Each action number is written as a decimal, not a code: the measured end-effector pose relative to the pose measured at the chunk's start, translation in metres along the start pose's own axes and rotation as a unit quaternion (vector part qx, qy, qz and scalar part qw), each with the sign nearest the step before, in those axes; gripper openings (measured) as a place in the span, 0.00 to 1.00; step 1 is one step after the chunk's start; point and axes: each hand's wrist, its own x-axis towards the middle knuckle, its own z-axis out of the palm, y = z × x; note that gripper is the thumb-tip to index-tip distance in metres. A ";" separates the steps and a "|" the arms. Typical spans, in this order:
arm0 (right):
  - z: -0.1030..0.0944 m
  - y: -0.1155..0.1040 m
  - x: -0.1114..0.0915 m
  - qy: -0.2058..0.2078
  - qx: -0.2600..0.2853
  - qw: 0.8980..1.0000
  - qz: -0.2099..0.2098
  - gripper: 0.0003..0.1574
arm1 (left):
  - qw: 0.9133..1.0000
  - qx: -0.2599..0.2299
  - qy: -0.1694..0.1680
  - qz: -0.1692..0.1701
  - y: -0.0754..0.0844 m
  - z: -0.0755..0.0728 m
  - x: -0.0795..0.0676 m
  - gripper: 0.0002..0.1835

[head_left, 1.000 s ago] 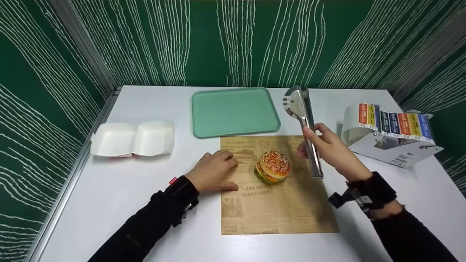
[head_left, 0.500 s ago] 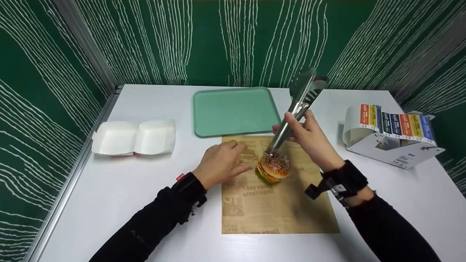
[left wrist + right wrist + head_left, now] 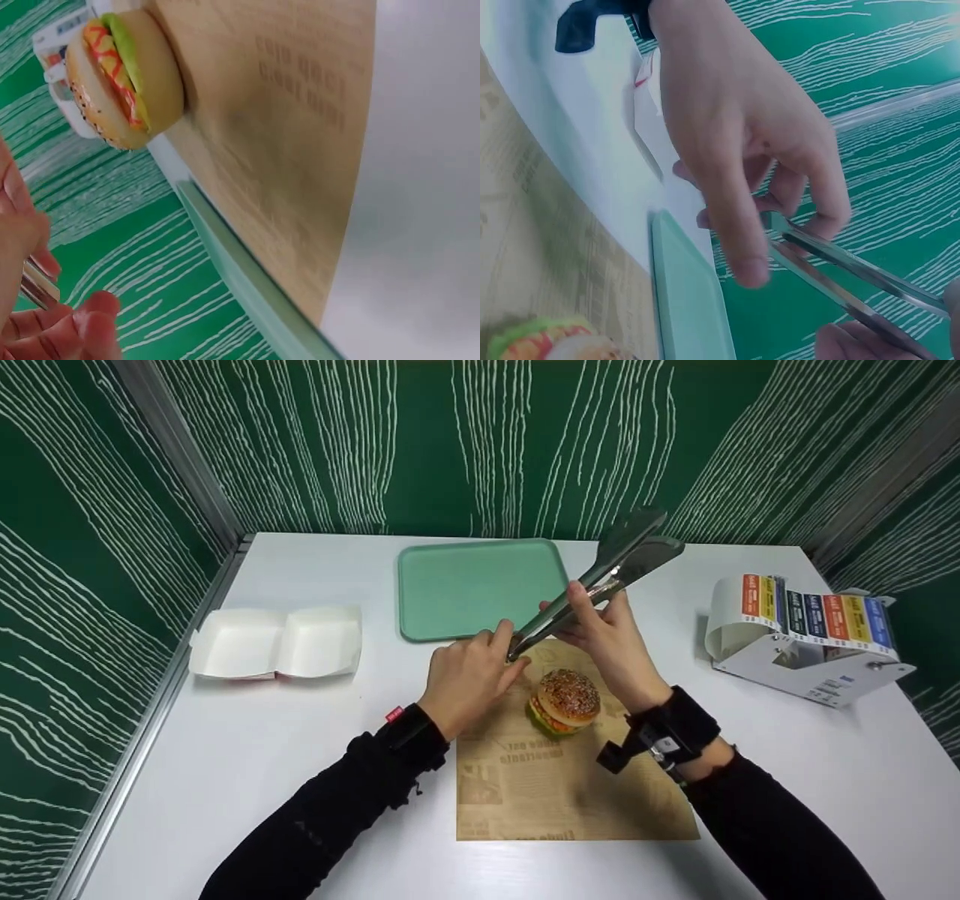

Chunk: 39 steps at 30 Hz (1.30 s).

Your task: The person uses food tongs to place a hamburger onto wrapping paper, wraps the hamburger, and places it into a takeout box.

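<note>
My right hand point(image 3: 611, 652) holds a pair of metal tongs point(image 3: 556, 613) around the middle, above the table. The tongs' two heads point up and away to the right, spread a little apart. At the hinge end, my left hand point(image 3: 466, 682) has its thumb and fingers around the tip; the right wrist view shows this left hand point(image 3: 735, 142) with the tongs' end point(image 3: 780, 229) between thumb and fingers. Below the hands, a sesame-bun hamburger point(image 3: 568, 701) sits on brown printed wrapping paper point(image 3: 525, 795). The left wrist view shows the hamburger's point(image 3: 150, 75) lettuce and filling.
A green tray point(image 3: 480, 592) lies behind the paper. To the left is an unfolded white paper box point(image 3: 244, 645). A white holder with colourful labels point(image 3: 817, 637) stands at the right. Green walls with white streaks enclose the table's back and sides.
My right hand has brought the tongs leftward, swinging their hinge end from near me toward my left hand. The left hand has risen off the paper and met that end. The hamburger stays put.
</note>
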 end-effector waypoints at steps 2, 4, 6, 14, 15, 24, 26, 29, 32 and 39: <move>0.004 0.000 0.001 0.002 0.006 1.000 -0.004 0.33 | 1.000 0.014 -0.001 -0.002 0.000 0.001 0.001 0.18; 0.007 0.000 0.002 0.004 0.007 1.000 -0.007 0.31 | 1.000 0.028 -0.004 -0.001 0.001 0.001 0.001 0.16; 0.009 -0.001 0.002 0.008 -0.010 1.000 -0.008 0.31 | 0.999 0.041 -0.007 -0.003 0.000 0.002 0.000 0.15; 0.006 0.001 0.002 0.029 -0.058 0.998 0.005 0.22 | 0.991 0.122 0.043 0.024 -0.008 0.005 -0.002 0.15; 0.005 0.001 0.002 0.030 -0.056 0.998 0.004 0.22 | 0.990 0.130 0.049 0.028 -0.009 0.006 -0.002 0.15; 0.001 0.002 0.001 0.012 -0.073 0.997 0.014 0.32 | 0.980 0.172 0.084 0.053 -0.020 0.007 -0.004 0.16; 0.000 0.001 0.000 0.007 -0.080 0.996 0.026 0.27 | 0.981 0.167 0.081 0.057 -0.023 0.006 -0.004 0.16; -0.002 0.000 -0.002 -0.003 -0.097 0.994 0.042 0.24 | 0.986 0.139 0.072 0.056 -0.028 0.004 -0.005 0.16; -0.006 0.001 -0.005 -0.020 -0.114 0.992 0.048 0.26 | 0.992 0.103 0.053 0.043 -0.036 0.001 -0.005 0.16; -0.030 0.009 -0.019 -0.036 -0.175 0.983 0.042 0.22 | 0.999 0.011 -0.008 -0.037 -0.062 -0.001 -0.006 0.17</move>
